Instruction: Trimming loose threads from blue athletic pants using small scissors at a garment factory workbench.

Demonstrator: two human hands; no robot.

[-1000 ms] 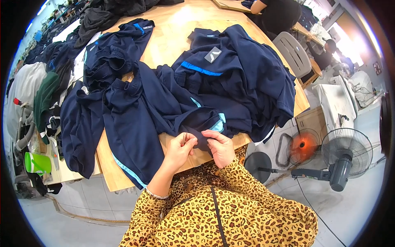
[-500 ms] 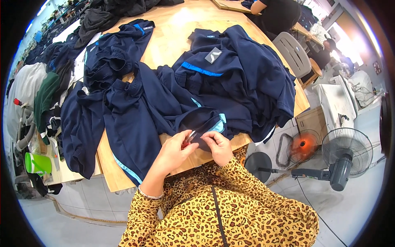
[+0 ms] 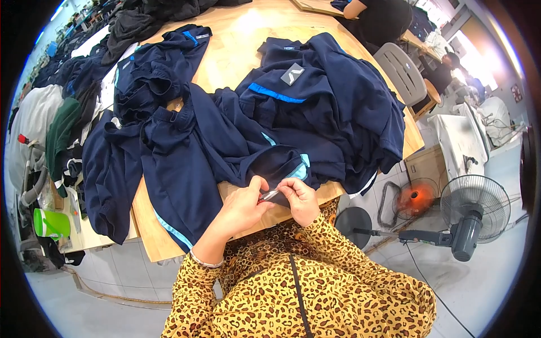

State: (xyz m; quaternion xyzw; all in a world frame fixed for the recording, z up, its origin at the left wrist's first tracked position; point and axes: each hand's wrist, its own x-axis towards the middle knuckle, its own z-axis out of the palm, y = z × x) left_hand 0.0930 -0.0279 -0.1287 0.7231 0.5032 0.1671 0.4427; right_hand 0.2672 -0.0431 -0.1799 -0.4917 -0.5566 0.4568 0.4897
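My left hand (image 3: 243, 205) is closed around a small silver pointed tool (image 3: 270, 195) that looks like thread snips. Its tip points right and meets the fingertips of my right hand (image 3: 302, 204), which are pinched together; whatever they hold is too small to make out. Both hands are at the table's near edge, over the dark end of a navy garment (image 3: 265, 164) with light blue trim (image 3: 302, 167). To the left, navy trousers (image 3: 172, 155) with elastic waist and a light blue side stripe hang over the edge.
More navy garments (image 3: 332, 107) lie heaped on the wooden table (image 3: 231, 53), one bearing a grey tag (image 3: 292, 74). Two fans stand at right, one grey (image 3: 475, 208). A grey chair (image 3: 400, 73) is beyond the table, a person (image 3: 383, 22) behind it. A green bucket (image 3: 52, 223) sits left.
My left hand has turned the small silver tool from pointing upward to pointing right. Its tip now reaches my right fingertips. The garments have barely shifted.
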